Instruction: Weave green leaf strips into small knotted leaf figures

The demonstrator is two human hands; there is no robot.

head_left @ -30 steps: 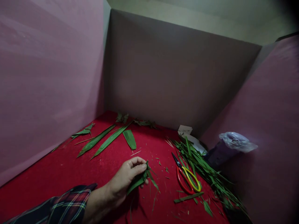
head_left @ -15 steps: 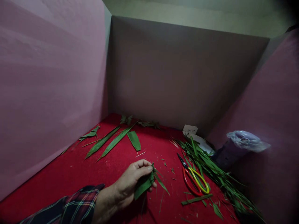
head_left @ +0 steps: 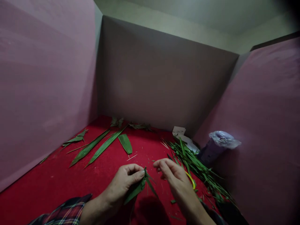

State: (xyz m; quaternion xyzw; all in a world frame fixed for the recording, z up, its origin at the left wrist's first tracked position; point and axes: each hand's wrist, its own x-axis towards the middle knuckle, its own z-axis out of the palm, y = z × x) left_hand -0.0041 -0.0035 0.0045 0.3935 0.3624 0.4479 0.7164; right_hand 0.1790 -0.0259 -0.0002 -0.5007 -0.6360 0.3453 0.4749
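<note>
My left hand (head_left: 123, 184) is closed on a folded green leaf piece (head_left: 136, 189), pinching it between thumb and fingers just above the red cloth (head_left: 58, 178). My right hand (head_left: 174, 176) hovers beside the leaf's tip with its fingertips drawn together; I cannot make out whether they hold anything. The right hand covers most of the scissors, of which only a bit of yellow handle (head_left: 191, 179) shows.
Long green leaves (head_left: 98, 147) lie at the back left of the red cloth. A pile of thin leaf strips (head_left: 197, 165) runs along the right side. A purple bottle with a plastic-wrapped top (head_left: 217, 145) and a white card (head_left: 179, 131) stand at the right wall. Pink panels enclose three sides.
My right hand has come into view from the lower right and now sits next to the leaf, covering the scissors. The left hand still holds the leaf piece.
</note>
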